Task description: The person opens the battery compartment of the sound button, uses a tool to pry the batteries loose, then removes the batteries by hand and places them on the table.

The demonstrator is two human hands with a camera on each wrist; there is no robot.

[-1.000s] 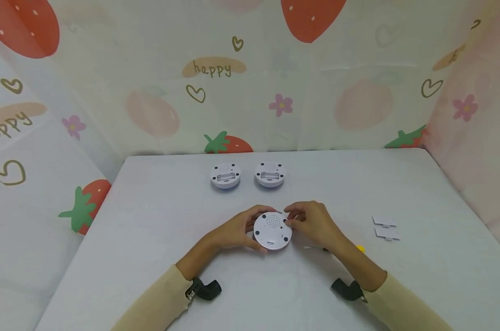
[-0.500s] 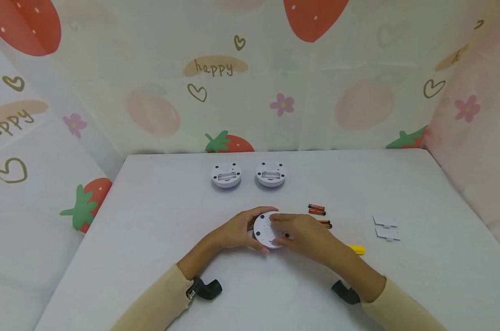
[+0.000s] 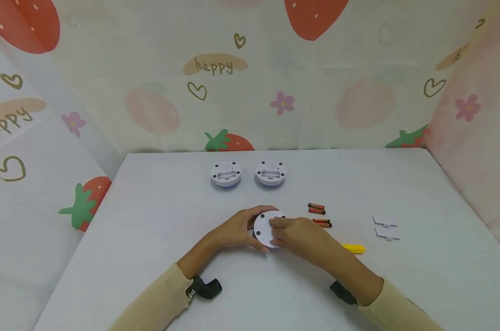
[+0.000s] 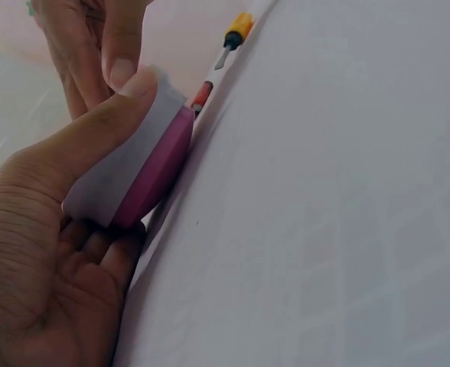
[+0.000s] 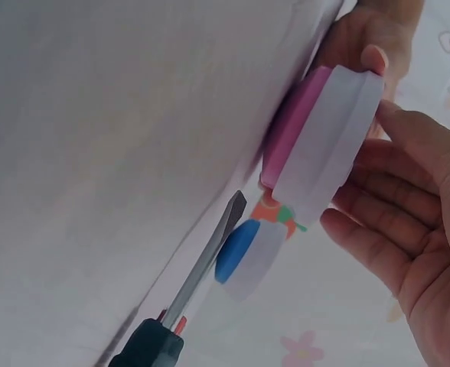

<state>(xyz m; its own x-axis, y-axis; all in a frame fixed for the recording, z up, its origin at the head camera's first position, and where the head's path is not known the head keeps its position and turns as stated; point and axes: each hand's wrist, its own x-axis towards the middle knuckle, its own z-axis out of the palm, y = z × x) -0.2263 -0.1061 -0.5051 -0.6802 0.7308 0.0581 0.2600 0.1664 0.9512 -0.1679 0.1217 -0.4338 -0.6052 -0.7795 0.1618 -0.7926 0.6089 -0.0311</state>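
A round white device (image 3: 261, 225) with small dark feet and a patch of speaker holes lies in front of me with its back face up. Its far side is pink, as the left wrist view shows. My left hand (image 3: 238, 228) grips the rim, thumb at the near edge and fingers round the far side. My right hand (image 3: 303, 237) lies over the device's right part, fingertips touching the back face. In the right wrist view, that hand's fingers (image 5: 393, 206) are fairly straight. The part of the back under the right hand is hidden.
Two similar white devices (image 3: 226, 175) with bare battery slots stand at the back. Several red batteries (image 3: 322, 223) lie right of my hands. A screwdriver (image 3: 354, 248) with a yellow handle is partly behind the right forearm. Two white covers (image 3: 387, 234) lie farther right.
My right hand has moved from the device's right rim leftward onto its back face. Batteries and the screwdriver handle have come out from behind it. The left hand keeps its hold.
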